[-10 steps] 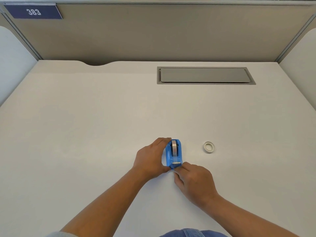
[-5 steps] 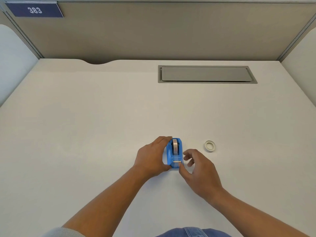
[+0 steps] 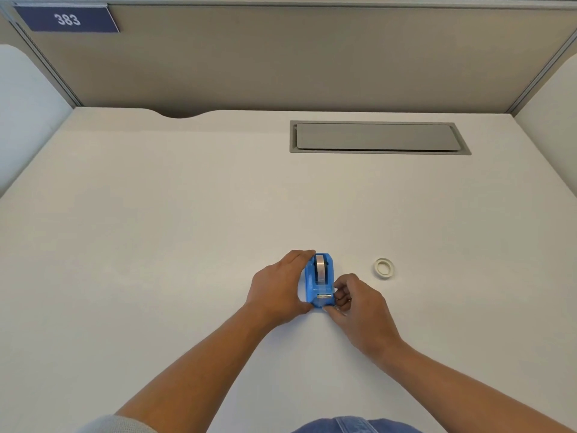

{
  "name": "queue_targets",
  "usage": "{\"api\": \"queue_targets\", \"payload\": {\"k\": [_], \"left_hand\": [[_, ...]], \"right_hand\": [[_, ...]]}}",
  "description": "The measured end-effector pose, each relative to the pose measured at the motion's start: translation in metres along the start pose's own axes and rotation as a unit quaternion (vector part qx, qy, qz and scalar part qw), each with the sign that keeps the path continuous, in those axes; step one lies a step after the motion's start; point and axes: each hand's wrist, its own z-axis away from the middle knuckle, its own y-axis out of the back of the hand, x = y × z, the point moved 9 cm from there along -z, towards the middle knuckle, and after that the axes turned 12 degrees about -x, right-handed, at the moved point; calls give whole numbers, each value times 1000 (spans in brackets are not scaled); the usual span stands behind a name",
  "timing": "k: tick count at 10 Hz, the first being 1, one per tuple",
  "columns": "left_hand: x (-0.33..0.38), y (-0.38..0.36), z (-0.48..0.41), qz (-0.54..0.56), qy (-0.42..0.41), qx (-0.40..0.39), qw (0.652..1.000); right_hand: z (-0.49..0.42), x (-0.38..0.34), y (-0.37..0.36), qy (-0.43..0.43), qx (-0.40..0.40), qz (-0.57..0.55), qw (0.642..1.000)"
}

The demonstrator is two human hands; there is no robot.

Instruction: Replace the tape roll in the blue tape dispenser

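Observation:
The blue tape dispenser [image 3: 319, 281] stands on the white desk [image 3: 156, 245], cutter end toward me, with a tape roll [image 3: 320, 268] seated in it. My left hand [image 3: 278, 287] wraps its left side, fingers over the far end and thumb at the near corner. My right hand [image 3: 359, 303] is curled against the dispenser's near right corner by the metal cutter, thumb under the front edge. A small white tape ring [image 3: 384, 268] lies flat on the desk to the right, apart from both hands.
A grey cable hatch [image 3: 377, 137] is set into the desk at the back right. Beige partition walls [image 3: 281, 57] close the desk on three sides, with a blue 383 sign [image 3: 67, 19] at the top left.
My right hand went from pinching at the dispenser's front, to lifted with fingers spread, and has now come back curled against the near right corner. The left hand and dispenser stayed put.

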Motion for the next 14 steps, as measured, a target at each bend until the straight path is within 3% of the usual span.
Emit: {"api": "queue_targets", "payload": {"k": [4, 5, 7, 11, 13, 14], "left_hand": [[-11, -22, 10, 55, -21, -47, 997], [-23, -26, 23, 68, 6, -14, 998], [-34, -24, 25, 10, 77, 85, 993], [-37, -36, 18, -75, 117, 49, 989], [-39, -39, 13, -79, 116, 38, 989], [-32, -30, 12, -110, 90, 100, 985]], "right_hand": [[5, 11, -4, 21, -34, -13, 999], [8, 12, 1, 52, -18, 42, 998], [0, 20, 18, 70, 14, 152, 986], [-13, 45, 8, 4, -25, 256, 966], [-17, 47, 7, -11, -53, 259, 964], [-14, 45, 7, -12, -53, 205, 977]]}}
